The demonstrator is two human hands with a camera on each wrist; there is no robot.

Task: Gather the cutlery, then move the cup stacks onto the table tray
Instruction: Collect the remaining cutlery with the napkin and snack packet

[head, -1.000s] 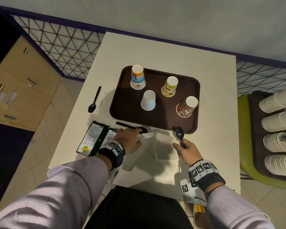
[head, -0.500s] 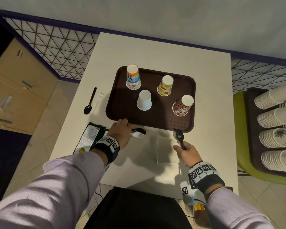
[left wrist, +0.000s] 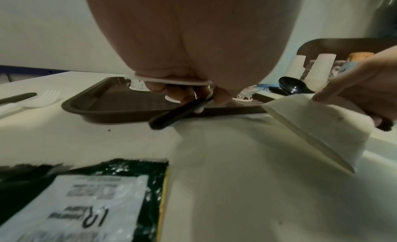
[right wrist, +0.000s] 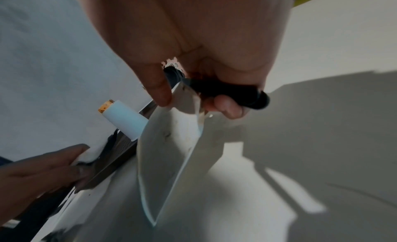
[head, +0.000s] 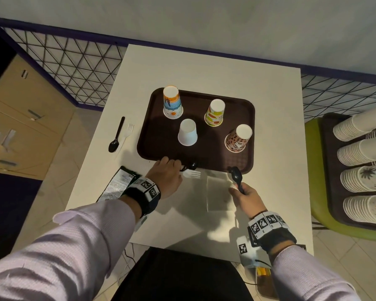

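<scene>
A brown tray [head: 152,146] on the white table carries several upturned paper cups, one of them plain white [head: 187,133]. At the tray's near edge my left hand [head: 174,168] grips a black spoon [head: 192,165] and a white fork [head: 192,174]; the left wrist view shows my fingers [left wrist: 182,97] curled round the black handle [left wrist: 171,117]. My right hand [head: 240,190] holds a second black spoon [head: 236,175] upright and pinches a corner of the white napkin [head: 218,192], lifted in the right wrist view [right wrist: 169,143]. A third black spoon [head: 116,136] and another white fork [head: 127,132] lie left of the tray.
Long stacks of paper cups [head: 365,153] lie on a dark tray on the green chair [head: 313,170] at the right. A dark printed packet [head: 119,183] lies near the table's left front edge. A wire fence and wooden drawers stand to the left.
My left hand has slid forward over the black spoon's handle to the tray's edge and closed on it with the white fork. The right hand still holds its spoon.
</scene>
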